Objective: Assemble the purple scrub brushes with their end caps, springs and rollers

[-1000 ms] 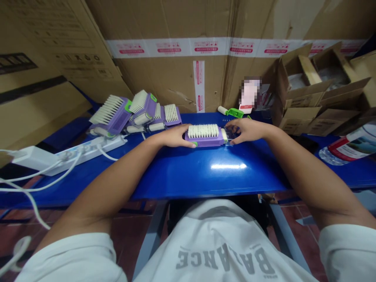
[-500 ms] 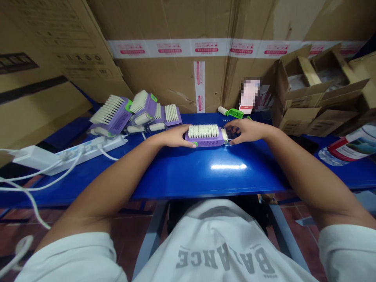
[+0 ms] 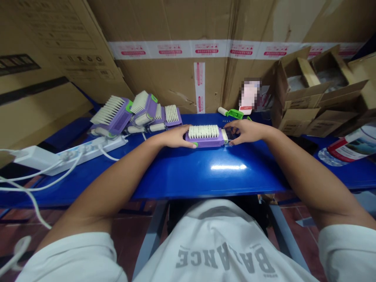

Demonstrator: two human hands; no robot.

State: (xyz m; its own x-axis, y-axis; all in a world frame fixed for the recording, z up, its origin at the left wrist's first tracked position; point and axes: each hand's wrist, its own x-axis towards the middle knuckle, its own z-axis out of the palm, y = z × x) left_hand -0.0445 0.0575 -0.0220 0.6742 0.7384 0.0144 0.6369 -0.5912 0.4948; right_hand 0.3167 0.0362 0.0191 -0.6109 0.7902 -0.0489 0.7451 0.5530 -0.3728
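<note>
A purple brush (image 3: 205, 136) with rows of white bristles lies crosswise low over the blue tabletop, bristles up. My left hand (image 3: 176, 137) is closed round its left end, the thumb near a green spot on the front corner. At the other end, my right hand (image 3: 245, 131) has its thumb and fingers around a clear, see-through part (image 3: 230, 135) beside a short whitish section; the fingertips are partly hidden. Behind my left hand, several similar purple brushes (image 3: 117, 117) are piled at the back left.
A white power strip (image 3: 85, 152) with plugs and cables lies at the left. Against the tall cardboard box (image 3: 164, 82) are a green piece (image 3: 235, 114) with a white roller-like end and a blurred pink item (image 3: 249, 94). Small open cartons (image 3: 302, 113) and a bottle (image 3: 349, 145) stand right.
</note>
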